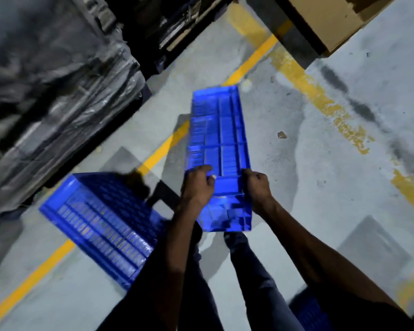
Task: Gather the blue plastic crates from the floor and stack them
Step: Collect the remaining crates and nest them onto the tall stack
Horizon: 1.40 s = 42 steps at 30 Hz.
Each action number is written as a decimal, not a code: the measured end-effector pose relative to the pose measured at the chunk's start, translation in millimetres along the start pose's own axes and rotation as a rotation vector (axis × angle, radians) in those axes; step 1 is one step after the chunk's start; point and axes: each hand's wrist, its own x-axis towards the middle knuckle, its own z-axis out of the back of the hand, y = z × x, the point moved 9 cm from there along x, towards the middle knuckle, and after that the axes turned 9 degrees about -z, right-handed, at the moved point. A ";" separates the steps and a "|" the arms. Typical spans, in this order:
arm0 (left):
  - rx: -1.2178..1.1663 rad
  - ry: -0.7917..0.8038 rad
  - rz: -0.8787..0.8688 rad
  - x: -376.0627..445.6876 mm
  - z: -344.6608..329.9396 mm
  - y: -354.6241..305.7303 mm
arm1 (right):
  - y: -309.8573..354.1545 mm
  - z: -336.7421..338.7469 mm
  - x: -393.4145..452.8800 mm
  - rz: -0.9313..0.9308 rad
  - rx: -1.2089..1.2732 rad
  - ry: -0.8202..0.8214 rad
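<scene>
Head view: a long blue ribbed plastic crate (pixel 221 149) is held on edge above the grey floor, centre. Left hand (pixel 196 185) and right hand (pixel 257 187) curl round its near rims. Rigid, seemingly light (two-hand carry); rims are best hold. A second blue slatted crate (pixel 101 225) lies near left.

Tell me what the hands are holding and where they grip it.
Both hands hold one blue crate, tipped on edge above the floor. The left hand and right hand grip its opposite long sides near the end closest to the person.
</scene>
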 end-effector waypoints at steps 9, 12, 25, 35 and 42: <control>0.112 -0.088 -0.473 -116.6 80.7 -111.9 | -37.0 54.0 -167.9 -0.183 0.410 -0.138; 0.096 -0.084 -0.542 -141.7 107.3 -129.3 | -40.4 66.1 -213.5 -0.152 0.590 -0.135; -0.067 -0.011 -0.883 -273.7 145.9 -211.2 | -70.5 136.6 -379.7 -0.146 1.224 0.128; 0.328 -0.068 -1.333 -342.8 108.7 -274.5 | -150.9 181.3 -418.1 -0.165 1.504 0.212; 0.442 -0.005 -1.433 -400.9 60.6 -329.7 | -177.1 252.2 -455.1 0.029 1.613 0.320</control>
